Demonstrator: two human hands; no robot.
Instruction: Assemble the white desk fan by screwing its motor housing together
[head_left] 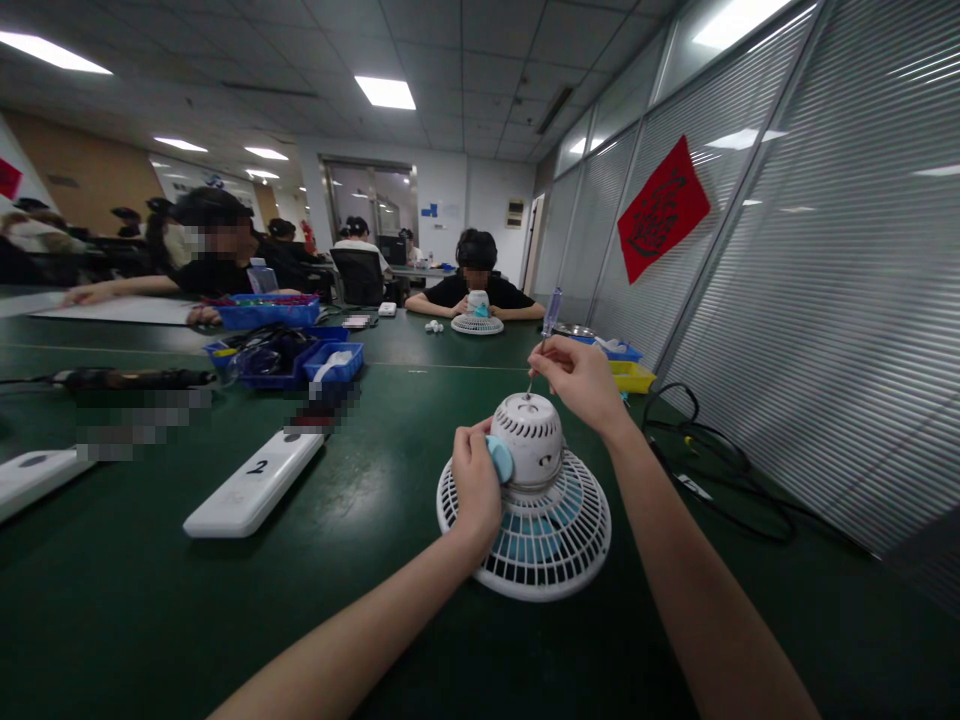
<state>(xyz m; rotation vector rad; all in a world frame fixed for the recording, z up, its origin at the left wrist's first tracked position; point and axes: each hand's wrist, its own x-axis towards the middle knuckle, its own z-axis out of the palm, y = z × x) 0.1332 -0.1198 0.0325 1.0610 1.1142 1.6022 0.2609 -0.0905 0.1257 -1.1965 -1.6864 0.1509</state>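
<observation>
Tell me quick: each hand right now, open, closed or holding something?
Left hand: curled at the round light-blue knob on the white plastic fan; grip partly hidden, can't tell.
Right hand: closed, holding the purple-handled metal screwdriver.

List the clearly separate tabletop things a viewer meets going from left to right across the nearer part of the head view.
Partly seen white case → white case marked "2" → white fan, grille down → black cable.
</observation>
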